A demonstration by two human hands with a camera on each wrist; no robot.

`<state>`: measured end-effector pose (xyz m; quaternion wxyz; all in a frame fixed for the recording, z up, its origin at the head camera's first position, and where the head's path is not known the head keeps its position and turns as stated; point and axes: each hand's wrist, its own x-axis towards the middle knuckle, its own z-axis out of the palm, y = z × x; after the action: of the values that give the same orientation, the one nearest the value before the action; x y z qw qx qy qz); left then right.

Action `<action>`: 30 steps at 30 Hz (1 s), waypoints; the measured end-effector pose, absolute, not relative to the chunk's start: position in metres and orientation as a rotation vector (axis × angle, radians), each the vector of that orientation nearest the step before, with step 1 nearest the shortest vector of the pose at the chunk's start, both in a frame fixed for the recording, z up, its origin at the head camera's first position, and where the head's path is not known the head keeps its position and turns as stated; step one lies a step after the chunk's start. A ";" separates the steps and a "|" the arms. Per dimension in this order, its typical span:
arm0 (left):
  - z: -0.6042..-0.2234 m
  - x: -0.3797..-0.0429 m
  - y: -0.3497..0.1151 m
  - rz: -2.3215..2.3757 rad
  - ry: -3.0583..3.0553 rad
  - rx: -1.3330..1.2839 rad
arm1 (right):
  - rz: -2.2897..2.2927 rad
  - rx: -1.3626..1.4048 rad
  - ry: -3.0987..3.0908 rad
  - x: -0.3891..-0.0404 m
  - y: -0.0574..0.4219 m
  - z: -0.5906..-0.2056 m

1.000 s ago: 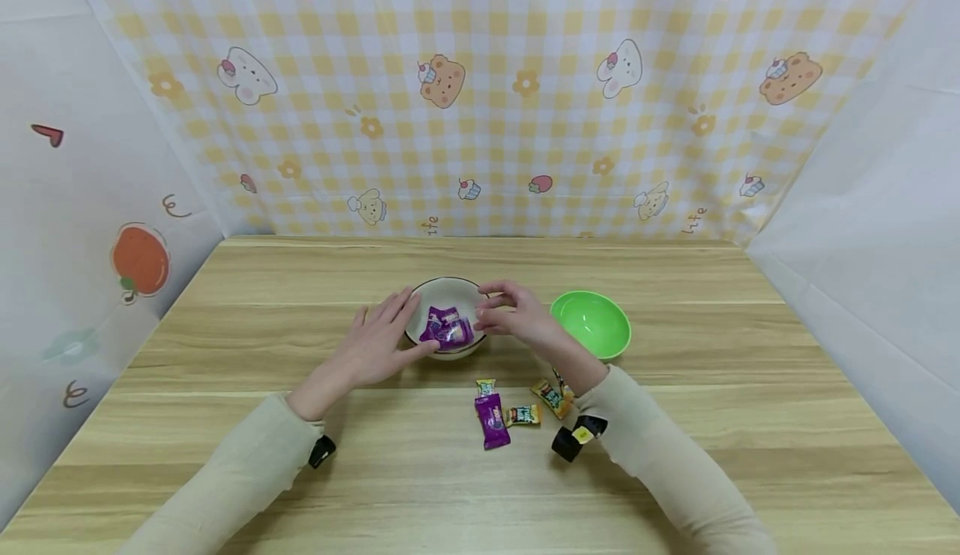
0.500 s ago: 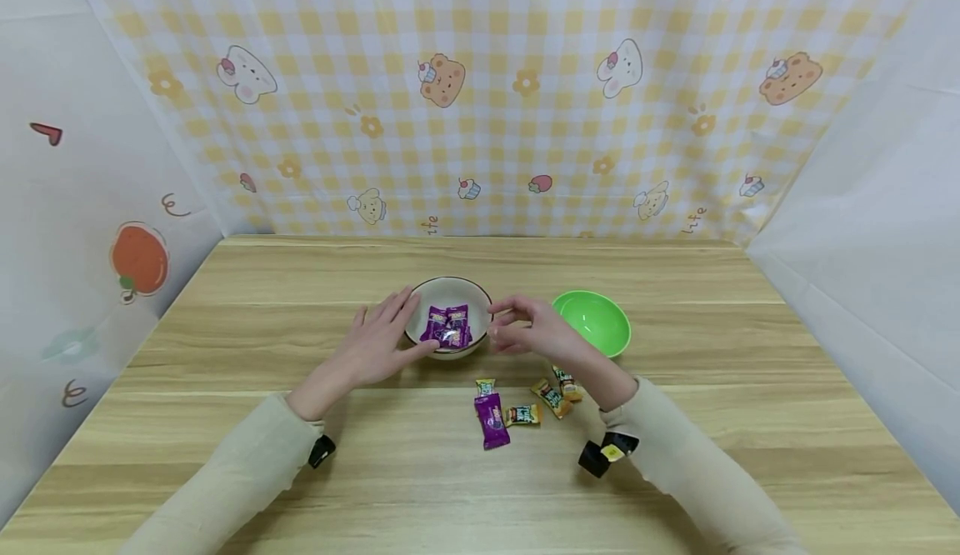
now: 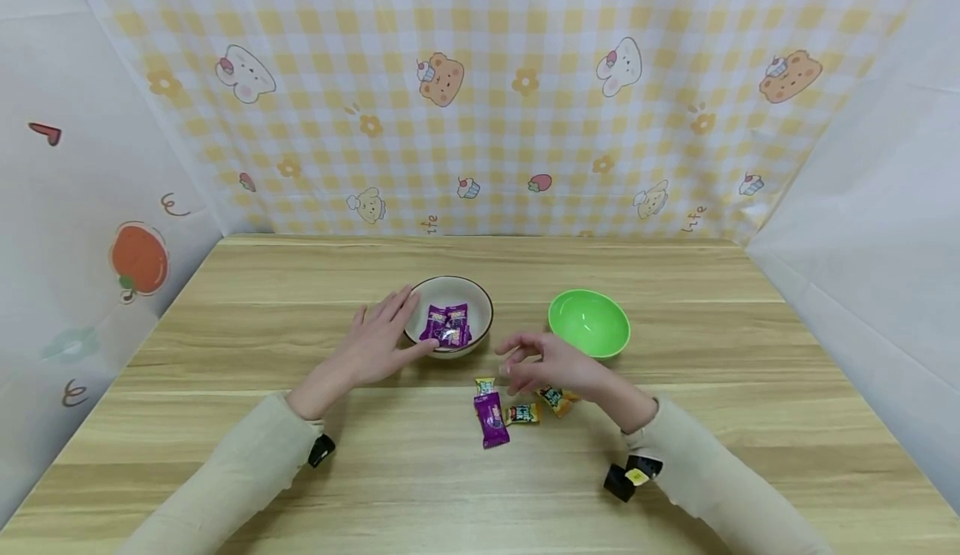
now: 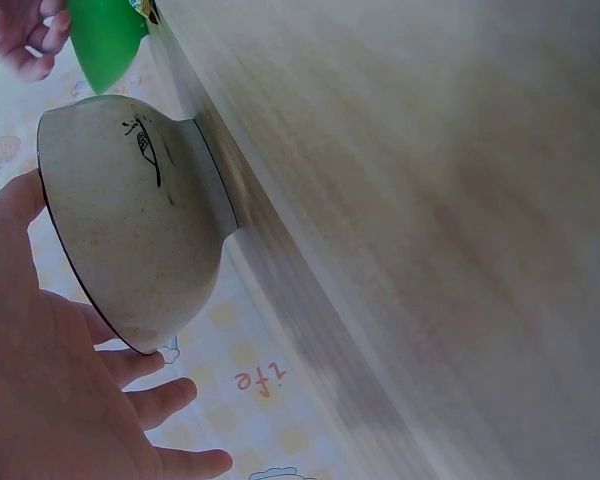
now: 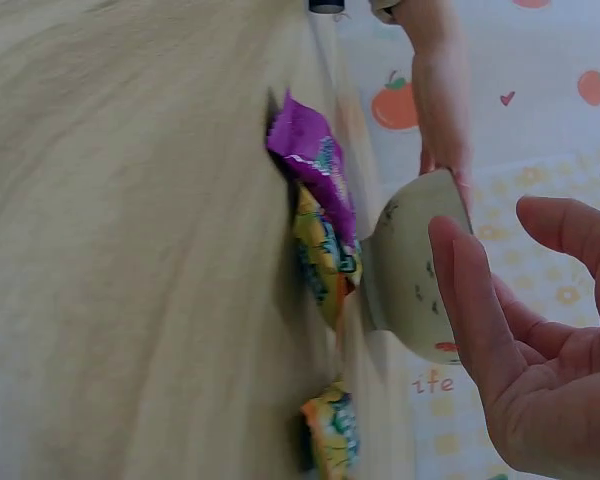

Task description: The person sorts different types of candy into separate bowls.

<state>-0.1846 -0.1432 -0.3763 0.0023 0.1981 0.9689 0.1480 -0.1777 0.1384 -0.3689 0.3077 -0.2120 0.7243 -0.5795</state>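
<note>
My left hand rests its spread, straight fingers against the near-left rim of a cream bowl with a dark edge. Inside the bowl lie several purple-wrapped candies. In the left wrist view, thumb and fingers touch the rim of the upright bowl. Above the table, right of this bowl, hovers my right hand, its fingers loosely bent around nothing. Beneath and left of it are a purple-wrapped candy and several yellow-wrapped candies, some partly hidden by the hand.
A green bowl stands at the right, just behind the right hand, with no candy visible in it. The wooden table runs back to a yellow checked cloth. White cloth hangs on both sides.
My right hand has drawn back from the cream bowl, towards me and to the right, above the yellow candies. The purple candies in the bowl have settled. My left hand has stayed put.
</note>
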 end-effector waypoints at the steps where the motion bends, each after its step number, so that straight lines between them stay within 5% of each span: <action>1: -0.376 -0.185 -0.143 0.464 3.040 0.622 | -1.529 -0.560 1.904 -0.177 0.139 -0.370; 30: -0.376 -0.184 -0.143 0.477 3.042 0.613 | -1.204 -0.802 2.183 -0.169 0.115 -0.394</action>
<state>-0.1844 -0.1434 -0.3762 0.0013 0.1952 0.9689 0.1518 -0.1687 0.1149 -0.3939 0.2584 -0.2957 0.8053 -0.4441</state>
